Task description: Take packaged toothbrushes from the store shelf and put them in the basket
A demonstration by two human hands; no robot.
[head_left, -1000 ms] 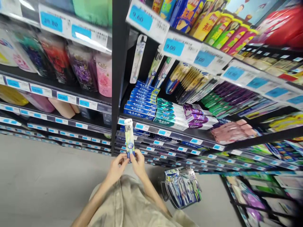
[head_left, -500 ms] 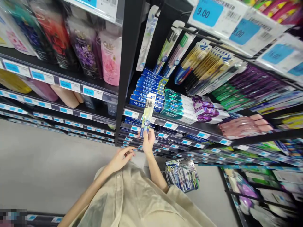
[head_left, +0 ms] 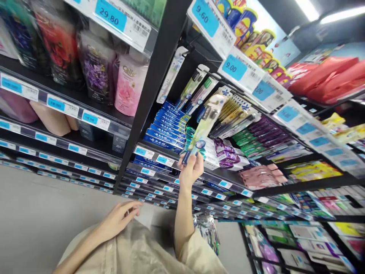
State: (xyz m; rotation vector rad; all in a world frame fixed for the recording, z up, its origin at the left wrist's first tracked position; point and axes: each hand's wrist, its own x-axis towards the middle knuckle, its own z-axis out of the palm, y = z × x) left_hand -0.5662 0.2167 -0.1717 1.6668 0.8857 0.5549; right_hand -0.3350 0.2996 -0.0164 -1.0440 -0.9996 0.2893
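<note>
Gripping the green-and-blue carded toothbrush pack (head_left: 203,131) by its lower end, right hand (head_left: 190,172) raises it toward hanging toothbrush packs (head_left: 196,85); not yet hung. Left hand (head_left: 119,217) empty, fingers loosely spread, low.

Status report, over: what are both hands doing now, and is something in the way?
Right hand shut on toothbrush pack, raised toward hanging toothbrush packs. Left hand open, low, holding nothing. Toothpaste boxes just left of the pack; path to the hooks looks free.

I am looking at a shop aisle: black shelves (head_left: 159,72) carry blue price tags (head_left: 110,16), stacked toothpaste boxes (head_left: 167,127), hanging toothbrush packs (head_left: 234,110) and soap pouches (head_left: 129,85).
</note>
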